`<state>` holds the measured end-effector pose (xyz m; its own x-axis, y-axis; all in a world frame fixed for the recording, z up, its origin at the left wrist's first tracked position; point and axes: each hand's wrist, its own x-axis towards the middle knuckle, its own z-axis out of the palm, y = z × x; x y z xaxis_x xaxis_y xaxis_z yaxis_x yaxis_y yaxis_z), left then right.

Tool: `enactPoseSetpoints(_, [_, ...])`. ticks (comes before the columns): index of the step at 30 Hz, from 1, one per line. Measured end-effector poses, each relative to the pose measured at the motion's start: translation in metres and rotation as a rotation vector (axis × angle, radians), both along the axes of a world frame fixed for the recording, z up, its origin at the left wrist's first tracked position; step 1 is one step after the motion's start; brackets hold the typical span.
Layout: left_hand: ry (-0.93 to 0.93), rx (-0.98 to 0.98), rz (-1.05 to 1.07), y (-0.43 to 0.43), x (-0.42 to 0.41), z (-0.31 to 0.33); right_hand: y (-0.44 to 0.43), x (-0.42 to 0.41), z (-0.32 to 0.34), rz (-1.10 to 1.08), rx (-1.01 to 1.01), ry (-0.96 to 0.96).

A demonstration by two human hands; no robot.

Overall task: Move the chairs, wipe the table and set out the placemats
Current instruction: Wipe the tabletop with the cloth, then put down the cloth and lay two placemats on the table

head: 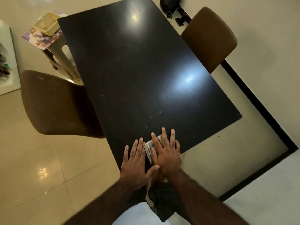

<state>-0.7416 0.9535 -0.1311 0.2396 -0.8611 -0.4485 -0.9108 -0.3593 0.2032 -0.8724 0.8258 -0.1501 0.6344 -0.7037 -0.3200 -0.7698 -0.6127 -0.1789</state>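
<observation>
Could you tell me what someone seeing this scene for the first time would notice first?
The long black table fills the middle, glossy with two light glares. At its near end, the left hand and right hand press flat, the right on a pale cloth. A brown chair stands on the left, another chair at the far right.

Dim, warm indoor light. Two glare patches on glossy desk (146, 70); smaller reflection on floor (41, 172). Wide-angle bending at edges. Forearms at bottom soft, slightly blurred.
</observation>
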Motion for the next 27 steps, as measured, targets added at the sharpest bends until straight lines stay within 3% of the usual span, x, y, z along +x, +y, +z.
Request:
enactPoseSetpoints(10, [-0.027,0.04,-0.141,-0.112,-0.067,0.006,-0.104,-0.061,-0.011,-0.135,-0.047,-0.039])
enactPoseSetpoints(27, [-0.004,0.072,-0.026,-0.354,-0.229,0.01,-0.343,-0.21,-0.019,-0.135,-0.073,-0.079])
